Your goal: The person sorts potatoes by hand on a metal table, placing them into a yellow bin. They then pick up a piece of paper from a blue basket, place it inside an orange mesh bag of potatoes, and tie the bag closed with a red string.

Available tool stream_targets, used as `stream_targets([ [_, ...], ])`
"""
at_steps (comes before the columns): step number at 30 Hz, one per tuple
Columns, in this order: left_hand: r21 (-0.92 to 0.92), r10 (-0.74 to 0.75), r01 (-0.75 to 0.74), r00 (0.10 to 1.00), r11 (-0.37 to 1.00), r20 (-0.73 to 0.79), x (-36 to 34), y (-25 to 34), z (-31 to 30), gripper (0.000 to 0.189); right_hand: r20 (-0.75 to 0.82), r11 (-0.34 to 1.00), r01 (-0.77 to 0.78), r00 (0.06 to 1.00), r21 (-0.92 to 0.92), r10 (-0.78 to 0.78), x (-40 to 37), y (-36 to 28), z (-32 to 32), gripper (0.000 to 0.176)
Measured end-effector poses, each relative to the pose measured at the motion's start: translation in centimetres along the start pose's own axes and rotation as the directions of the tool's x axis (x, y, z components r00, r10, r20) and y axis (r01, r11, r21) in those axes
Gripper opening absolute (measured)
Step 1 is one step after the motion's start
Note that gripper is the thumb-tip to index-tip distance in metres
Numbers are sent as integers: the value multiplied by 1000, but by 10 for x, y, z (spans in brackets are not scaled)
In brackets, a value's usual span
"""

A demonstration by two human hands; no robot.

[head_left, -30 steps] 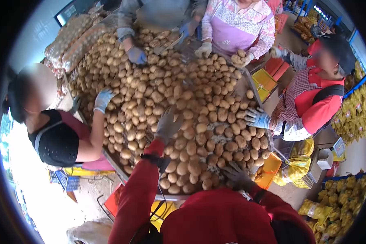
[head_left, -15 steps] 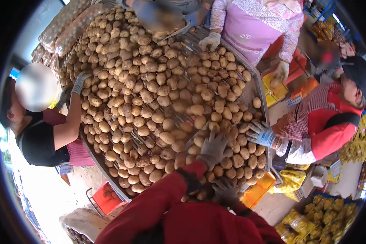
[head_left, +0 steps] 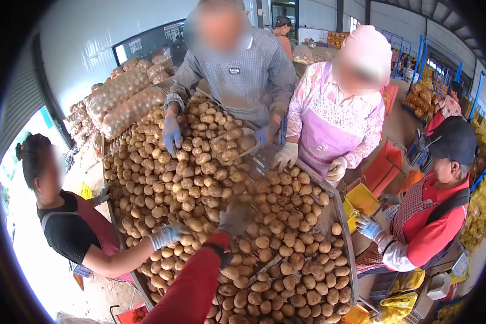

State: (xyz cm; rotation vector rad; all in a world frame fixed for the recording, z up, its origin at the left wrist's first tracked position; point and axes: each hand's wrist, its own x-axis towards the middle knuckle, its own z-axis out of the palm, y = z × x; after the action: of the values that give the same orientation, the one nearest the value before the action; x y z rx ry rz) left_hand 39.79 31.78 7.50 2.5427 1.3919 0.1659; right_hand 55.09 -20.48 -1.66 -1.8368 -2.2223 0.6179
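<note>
My left hand, in a grey glove with a red sleeve behind it, reaches over the middle of a heap of potatoes. Motion smears its fingers, so whether it holds a potato does not show. Brown potatoes lie all around and below it on a metal-edged sorting table. My right hand is outside the view.
Across the table, a blue-gloved person holds a clear basket of potatoes. A co-worker's gloved hand is left of my arm. Others stand at the right, near a yellow crate. Full sacks are stacked at the back left.
The view has tilted up. My left hand has moved left and farther over the heap, and my right hand has left the view. The left co-worker's hand has come nearer my arm.
</note>
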Motion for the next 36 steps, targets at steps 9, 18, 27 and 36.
stream_targets([
  [9, -232, 93, -125, 985, 965, -146, -141, 68, 65, 49, -57, 981, -72, 996, -178, 63, 14, -15, -10, 46],
  [18, -186, 285, -323, 936, 928, -207, -279, 105, 56, 63, -171, 944, 196, 954, -266, -246, -2, 6, 6, 36],
  [27, -79, -243, 230, 920, 970, -307, -462, -36, 25, 58, -318, 931, 356, 895, 83, -313, 24, -80, -43, 40],
  [36, -28, -300, 309, 890, 951, -344, -513, -39, 70, 59, -156, 887, 439, 895, 144, -418, 37, -80, -33, 43],
])
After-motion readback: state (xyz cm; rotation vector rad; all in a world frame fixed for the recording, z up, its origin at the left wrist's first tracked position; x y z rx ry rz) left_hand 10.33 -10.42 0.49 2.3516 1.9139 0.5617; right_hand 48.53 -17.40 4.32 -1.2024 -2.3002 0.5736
